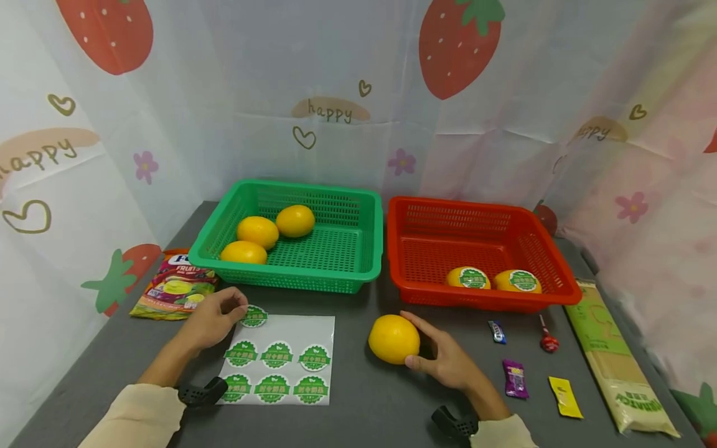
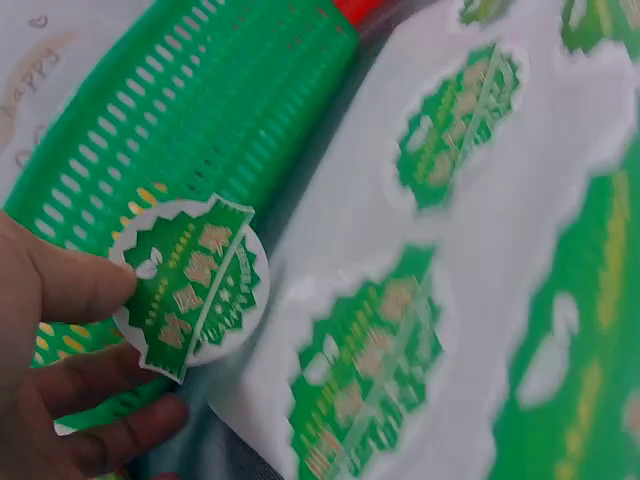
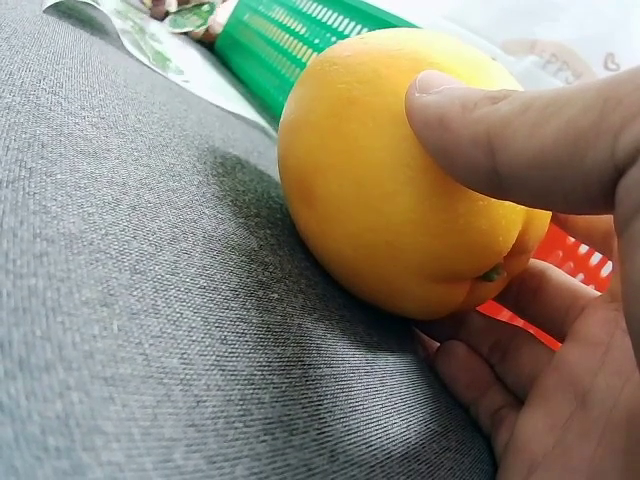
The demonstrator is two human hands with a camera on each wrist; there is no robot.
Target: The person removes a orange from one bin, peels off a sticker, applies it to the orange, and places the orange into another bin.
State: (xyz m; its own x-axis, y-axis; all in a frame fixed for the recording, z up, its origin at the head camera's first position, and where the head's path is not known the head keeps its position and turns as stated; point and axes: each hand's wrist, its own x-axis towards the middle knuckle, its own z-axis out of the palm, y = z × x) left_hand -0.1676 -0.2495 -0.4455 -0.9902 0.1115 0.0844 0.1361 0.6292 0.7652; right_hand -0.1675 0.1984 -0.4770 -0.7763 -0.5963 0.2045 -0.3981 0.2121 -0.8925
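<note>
My left hand (image 1: 211, 320) pinches a round green-and-white sticker (image 2: 190, 285) by its edge, between thumb and fingers. In the head view this sticker overlaps the top left corner of a white sticker sheet (image 1: 305, 328), which bears several more green labels in rows. To the right of the sheet, my right hand (image 1: 447, 359) grips a yellow orange (image 1: 394, 339), thumb on the near side and fingers round the far side. The right wrist view shows the orange low over the grey cloth, its stem end turned toward the palm; no sticker shows on it.
A green basket (image 1: 370, 261) at the back holds three oranges (image 1: 295, 221). Beside it, a red basket (image 1: 414, 292) has two oranges with stickers (image 1: 518, 281). A candy bag (image 1: 176, 286) lies left; small sweets (image 1: 515, 378), a lollipop (image 1: 549, 342) and a noodle pack (image 1: 616, 354) lie right.
</note>
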